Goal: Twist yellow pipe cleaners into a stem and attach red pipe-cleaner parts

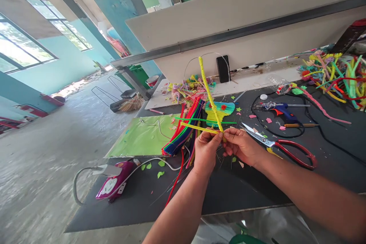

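My left hand (206,150) and my right hand (238,143) meet over the table, thumbs and fingertips pinched together. Between them stands a yellow fuzzy pipe-cleaner stem (210,93), upright and leaning left, its lower end in both pinches. A loose yellow pipe-cleaner length (197,126) juts left from my left fingers. Just behind lies a flat yellow-and-turquoise pipe-cleaner piece (219,113) with red bits on it. A green pipe cleaner (207,121) crosses it. Left of my hands is a bundle of red, green, blue and dark pipe cleaners (183,131).
Red-handled scissors (294,154) lie open at right, before a blue glue gun (284,112) with a black cord. Colourful pipe-cleaner flowers (340,78) pile up far right. A phone (223,69) leans on the panel. At left are a green sheet (137,137) and a purple power strip (116,181).
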Motion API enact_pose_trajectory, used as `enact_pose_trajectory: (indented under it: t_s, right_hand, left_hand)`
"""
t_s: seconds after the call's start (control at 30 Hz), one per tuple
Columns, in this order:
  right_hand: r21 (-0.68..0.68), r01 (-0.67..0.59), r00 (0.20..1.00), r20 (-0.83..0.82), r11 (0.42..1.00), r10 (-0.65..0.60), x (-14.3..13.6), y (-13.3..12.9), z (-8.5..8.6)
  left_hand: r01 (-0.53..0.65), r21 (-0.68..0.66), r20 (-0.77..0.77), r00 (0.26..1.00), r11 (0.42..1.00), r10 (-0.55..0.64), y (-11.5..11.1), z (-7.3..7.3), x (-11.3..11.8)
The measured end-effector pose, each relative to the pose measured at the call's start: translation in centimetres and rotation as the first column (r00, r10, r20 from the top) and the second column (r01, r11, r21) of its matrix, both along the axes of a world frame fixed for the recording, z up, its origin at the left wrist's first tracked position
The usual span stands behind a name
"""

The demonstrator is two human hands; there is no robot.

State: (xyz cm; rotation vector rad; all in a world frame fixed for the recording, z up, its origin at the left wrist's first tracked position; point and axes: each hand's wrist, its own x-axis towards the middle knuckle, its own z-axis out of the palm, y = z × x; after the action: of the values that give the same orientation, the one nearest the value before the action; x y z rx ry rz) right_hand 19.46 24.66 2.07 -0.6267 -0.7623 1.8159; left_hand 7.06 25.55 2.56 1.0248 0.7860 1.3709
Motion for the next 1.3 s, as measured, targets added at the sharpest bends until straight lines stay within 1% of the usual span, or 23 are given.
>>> enact_pose_trajectory:
  t_s: [0.1,0.2,0.33,0.4,0.43,0.47,0.53,0.57,0.63,0.67,0.73,0.83,0.9,1.07,1.13,1.2,1.27,1.3]
  right_hand:
    - [-0.048,0.017,1.000,-0.021,0.999,-0.018,0.0,0.0,-0.2]
    - [-0.062,0.063,0.997,-0.041,0.996,-0.066,0.1,0.0,-0.2]
    - [-0.057,0.145,0.986,-0.071,0.988,-0.149,0.4,0.3,-0.2]
    - [-0.052,0.211,0.974,-0.076,0.976,-0.215,0.6,0.6,-0.2]
    - [-0.047,0.251,0.965,-0.073,0.967,-0.254,0.7,0.7,-0.2]
    - [-0.042,0.292,0.953,-0.067,0.955,-0.294,0.8,0.9,-0.2]
    - [-0.028,0.375,0.926,-0.036,0.927,-0.376,1.0,1.1,-0.2]
    - [-0.017,0.416,0.909,-0.013,0.909,-0.416,1.0,1.2,-0.1]
    - [0.032,0.489,0.871,0.039,0.872,-0.490,0.9,1.3,-0.1]
    - [0.070,0.516,0.851,0.067,0.853,-0.521,0.8,1.3,-0.1]
    - [0.160,0.549,0.814,0.119,0.820,-0.569,0.7,1.3,-0.1]
    - [0.279,0.558,0.768,0.183,0.782,-0.614,0.6,1.2,-0.2]
    - [0.341,0.547,0.747,0.215,0.765,-0.630,0.6,1.2,-0.3]
    - [0.419,0.515,0.701,0.297,0.748,-0.648,1.1,1.2,-0.4]
    - [0.462,0.507,0.647,0.354,0.728,-0.675,1.3,1.2,-0.3]
    - [0.531,0.494,0.565,0.406,0.688,-0.718,1.3,1.1,-0.4]
    - [0.613,0.465,0.485,0.427,0.638,-0.763,1.3,1.1,-0.5]
    - [0.654,0.444,0.455,0.424,0.612,-0.783,1.3,1.1,-0.6]
  left_hand:
    - [0.003,0.048,-0.054,0.999,0.999,-0.001,0.0,-0.1,0.1]
    - [0.023,0.069,-0.049,0.999,0.997,-0.020,0.0,-0.2,0.3]
    - [0.058,0.050,-0.021,0.998,0.997,-0.057,0.2,-0.7,0.8]
    - [0.031,0.039,-0.031,0.999,0.999,-0.030,0.2,-1.0,1.0]
    - [-0.004,0.048,-0.061,0.998,0.999,0.007,0.2,-1.2,1.1]
    - [-0.049,0.077,-0.109,0.992,0.996,0.058,0.2,-1.3,1.1]
    - [-0.108,0.202,-0.234,0.960,0.973,0.155,0.1,-1.6,1.1]
    - [-0.102,0.286,-0.293,0.937,0.953,0.189,0.1,-1.6,1.2]
    - [-0.064,0.432,-0.360,0.903,0.900,0.237,-0.1,-1.7,1.5]
    - [-0.052,0.477,-0.373,0.892,0.877,0.256,-0.1,-1.7,1.6]
    - [-0.053,0.516,-0.386,0.877,0.855,0.287,-0.1,-1.7,2.0]
    - [-0.062,0.513,-0.400,0.865,0.856,0.302,-0.1,-1.6,2.5]
    - [-0.070,0.502,-0.392,0.870,0.862,0.299,-0.2,-1.4,2.6]
    - [-0.102,0.455,-0.350,0.893,0.884,0.283,-0.6,-0.6,2.8]
    - [-0.089,0.423,-0.360,0.896,0.902,0.258,-0.6,-0.1,2.9]
    - [-0.080,0.362,-0.368,0.903,0.929,0.222,-0.4,0.3,3.0]
    - [-0.084,0.249,-0.331,0.929,0.965,0.167,0.0,0.7,3.2]
    - [-0.087,0.181,-0.287,0.948,0.980,0.137,0.2,0.9,3.4]
